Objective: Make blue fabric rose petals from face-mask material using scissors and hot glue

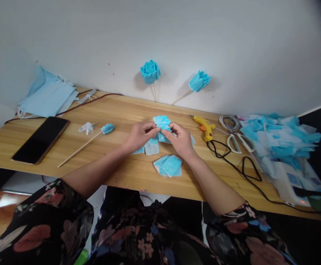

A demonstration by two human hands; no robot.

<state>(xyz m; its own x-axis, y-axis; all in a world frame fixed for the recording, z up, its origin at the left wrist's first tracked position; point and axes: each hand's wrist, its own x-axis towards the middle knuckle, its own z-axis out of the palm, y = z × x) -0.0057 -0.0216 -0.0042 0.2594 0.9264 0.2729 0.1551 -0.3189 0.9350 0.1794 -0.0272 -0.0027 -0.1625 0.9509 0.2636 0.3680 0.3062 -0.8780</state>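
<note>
Over the middle of the wooden table, my left hand [144, 135] and my right hand [179, 139] pinch a blue fabric piece [162, 120] between thumbs and fingers. The two thumbs nearly meet at its lower part, and its upper edge fans out above them. Under and beside my hands lie more pieces, among them a pale blue piece [152, 146]. A small pile of blue pieces [168, 165] rests nearer the table's front edge. To the left lies a stick with a small blue bud [108, 128] at its tip.
Two blue flowers on sticks [150, 72] [199, 81] lean on the wall. A phone [41, 140] and masks [48, 94] lie left. Right are a yellow glue gun [204, 127] with its cord, scissors [240, 142], blue scraps [282, 136] and a white power strip [290, 184].
</note>
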